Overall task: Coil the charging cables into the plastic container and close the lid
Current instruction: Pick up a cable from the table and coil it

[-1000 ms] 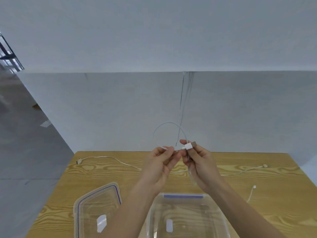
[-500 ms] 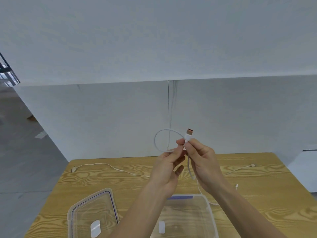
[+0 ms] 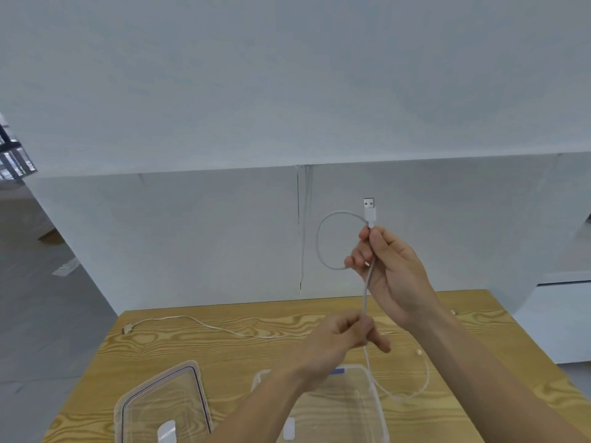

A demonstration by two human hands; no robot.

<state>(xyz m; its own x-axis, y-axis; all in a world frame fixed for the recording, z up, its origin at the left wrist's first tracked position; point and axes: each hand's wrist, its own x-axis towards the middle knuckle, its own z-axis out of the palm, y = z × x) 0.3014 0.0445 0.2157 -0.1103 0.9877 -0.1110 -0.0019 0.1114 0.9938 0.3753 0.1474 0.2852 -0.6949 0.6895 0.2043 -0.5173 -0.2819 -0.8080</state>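
Head view: the right hand [image 3: 395, 276] pinches the white USB cable [image 3: 365, 295] at its loop under the upright plug [image 3: 370, 209], while the left hand [image 3: 335, 338] grips the near-vertical strand below, nearer the open plastic container [image 3: 358, 369].

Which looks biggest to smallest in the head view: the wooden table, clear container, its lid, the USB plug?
1. wooden table
2. clear container and lid: look alike, both cut by the frame edge, so unranked
3. USB plug
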